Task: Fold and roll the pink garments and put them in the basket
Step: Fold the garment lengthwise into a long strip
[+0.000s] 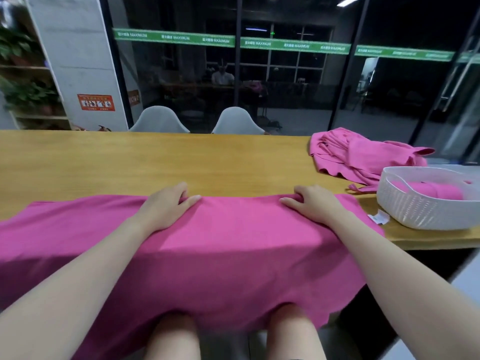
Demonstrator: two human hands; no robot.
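A large pink garment (228,245) lies spread across the near part of the wooden table (130,162) and hangs over its front edge onto my lap. My left hand (166,206) grips the garment's far edge, fingers curled over the fold. My right hand (311,203) grips the same far edge further right. A white label (379,216) sticks out at the garment's right end. The white basket (426,211) stands at the right and holds a rolled pink garment (431,190). A crumpled pile of pink garments (363,154) lies behind the basket.
Two white chairs (236,122) stand behind the table's far edge, in front of a dark glass wall. A shelf with plants (23,89) is at the far left. The table's right corner ends just past the basket.
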